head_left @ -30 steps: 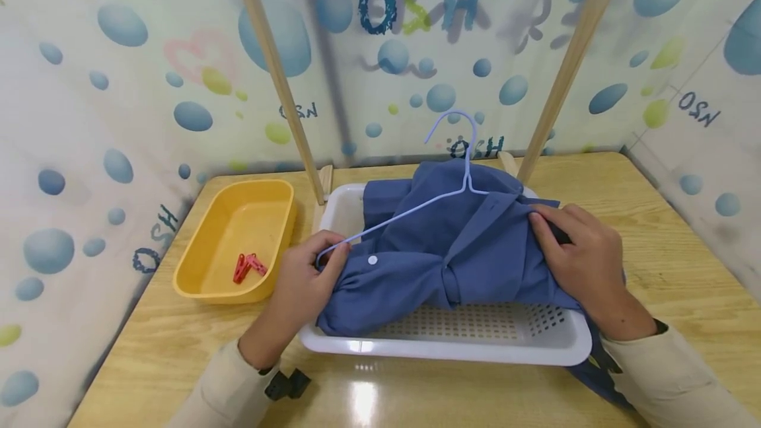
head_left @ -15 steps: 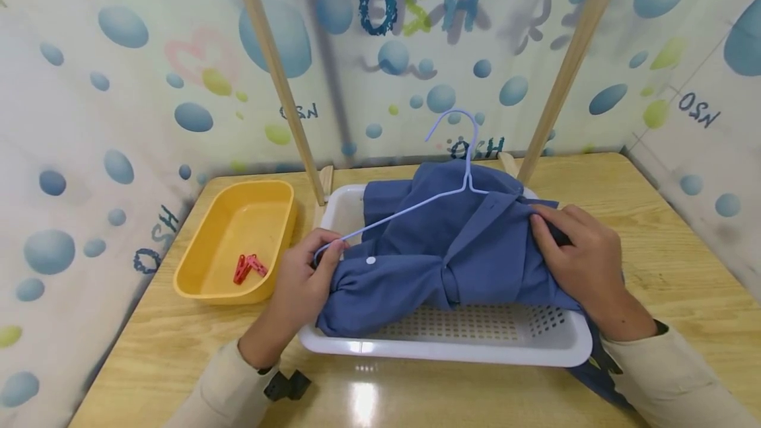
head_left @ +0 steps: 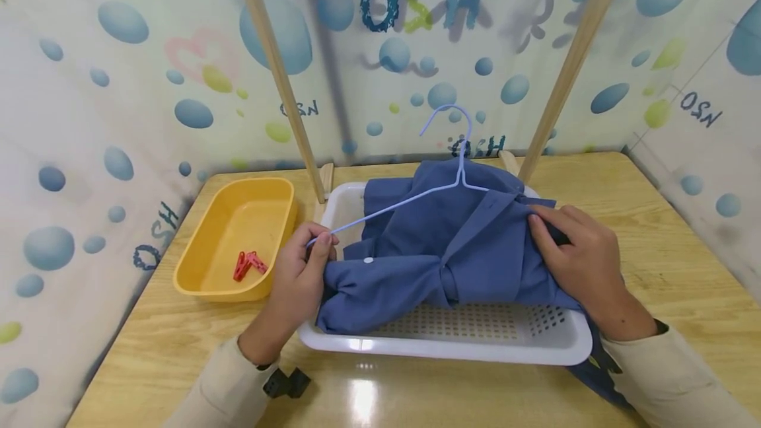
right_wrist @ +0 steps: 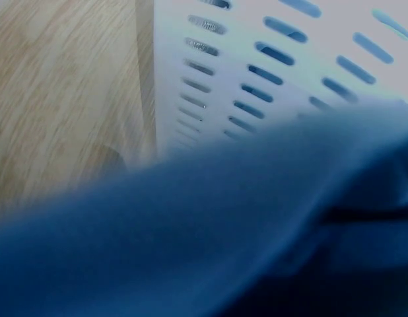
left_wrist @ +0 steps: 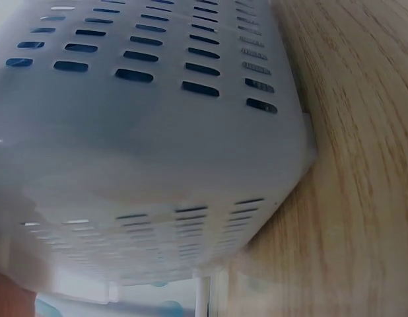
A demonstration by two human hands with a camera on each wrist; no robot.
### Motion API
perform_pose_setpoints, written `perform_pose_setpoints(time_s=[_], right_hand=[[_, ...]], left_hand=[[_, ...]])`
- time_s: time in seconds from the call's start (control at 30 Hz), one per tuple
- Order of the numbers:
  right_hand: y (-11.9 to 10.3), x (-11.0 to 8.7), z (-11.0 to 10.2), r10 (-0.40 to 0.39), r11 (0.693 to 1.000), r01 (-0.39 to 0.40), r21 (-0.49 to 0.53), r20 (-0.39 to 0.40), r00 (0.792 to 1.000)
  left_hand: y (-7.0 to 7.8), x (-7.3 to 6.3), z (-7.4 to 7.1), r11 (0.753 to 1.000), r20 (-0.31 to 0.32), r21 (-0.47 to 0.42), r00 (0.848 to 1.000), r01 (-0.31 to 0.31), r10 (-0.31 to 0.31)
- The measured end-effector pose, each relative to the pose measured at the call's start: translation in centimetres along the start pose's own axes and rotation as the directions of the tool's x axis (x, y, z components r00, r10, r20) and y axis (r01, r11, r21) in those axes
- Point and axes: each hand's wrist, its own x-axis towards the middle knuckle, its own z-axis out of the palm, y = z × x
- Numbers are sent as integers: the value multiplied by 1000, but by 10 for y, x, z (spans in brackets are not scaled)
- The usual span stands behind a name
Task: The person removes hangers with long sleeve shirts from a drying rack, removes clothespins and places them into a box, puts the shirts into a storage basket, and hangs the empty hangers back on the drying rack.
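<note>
In the head view a blue buttoned garment (head_left: 416,279), which looks like a shirt, lies bunched over the white basket (head_left: 452,349). My left hand (head_left: 300,269) pinches the left end of a thin lilac clothes hanger (head_left: 410,201) between thumb and fingers. The hanger's hook points up, and its right arm runs in under the collar area. My right hand (head_left: 585,253) grips the garment at its right side, thumb on top of the cloth. Blue cloth (right_wrist: 158,224) fills the lower part of the right wrist view. The hanger's right end is hidden inside the garment.
A yellow tub (head_left: 232,213) with red clothespins (head_left: 242,267) stands left of the basket on the wooden table (head_left: 672,230). Two wooden poles (head_left: 276,71) rise behind the basket. The left wrist view shows the basket's slotted wall (left_wrist: 158,132) beside the wood.
My left hand has shifted a little left and up with the hanger's end, away from the cloth beside it. The hook has moved slightly left. My right hand has barely moved.
</note>
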Motion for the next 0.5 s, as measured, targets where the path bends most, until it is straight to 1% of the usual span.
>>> perform_pose_setpoints(time_s=[0.17,0.5], right_hand=[[0,0,0,7,1000,-7,0,21,1000],[0,1,1,-9,1000,9,6,31,999]], left_hand=[[-1,-1,-1,999,-12,-36,1000,16,-17],[-1,0,-2,999,-61,-52,998,7,-10]])
